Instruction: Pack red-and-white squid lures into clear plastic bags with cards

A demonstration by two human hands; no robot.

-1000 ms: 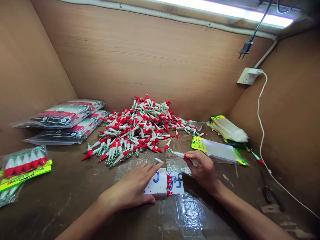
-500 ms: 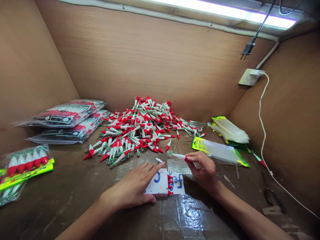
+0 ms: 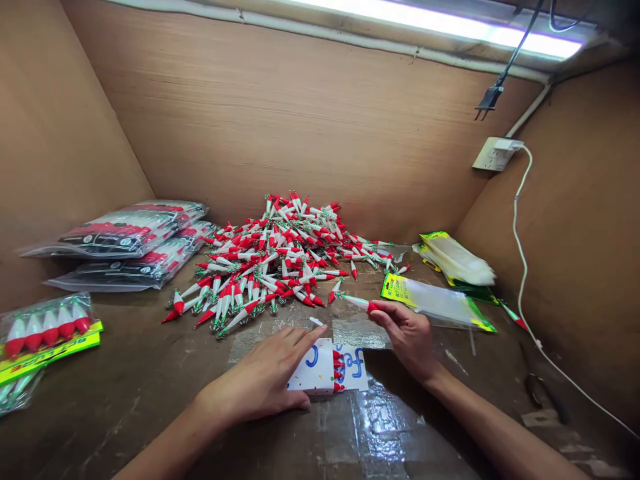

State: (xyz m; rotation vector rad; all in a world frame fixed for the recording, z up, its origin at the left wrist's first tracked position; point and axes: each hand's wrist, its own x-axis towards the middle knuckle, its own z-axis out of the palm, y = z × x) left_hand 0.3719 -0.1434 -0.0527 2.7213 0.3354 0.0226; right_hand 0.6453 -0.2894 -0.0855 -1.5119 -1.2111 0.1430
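Observation:
My left hand [image 3: 265,377] lies over a small white cardboard box [image 3: 324,380] with blue lettering, its thumb along the near side and its fingers across the top. Red tips of several squid lures [image 3: 339,371] show at the box's right end, against a lettered card flap [image 3: 357,368]. Pinched between the thumb and fingers of my right hand [image 3: 405,333] is a red and white squid lure [image 3: 356,302], held by its red end. Its green hooked end points left, towards the large pile of loose lures [image 3: 280,257].
Stacked bags of packed lures [image 3: 125,233] lie at the left, with a smaller yellow-edged pack [image 3: 55,327] nearer. Clear packaging sleeves [image 3: 435,300] rest at the right. A white cable [image 3: 523,267] runs down from the wall socket [image 3: 495,155]. Dark-handled pliers [image 3: 537,390] lie near it.
The whole view has shifted slightly. My right hand still pinches the squid lure, nearly in the same place, and my left hand stays on the box.

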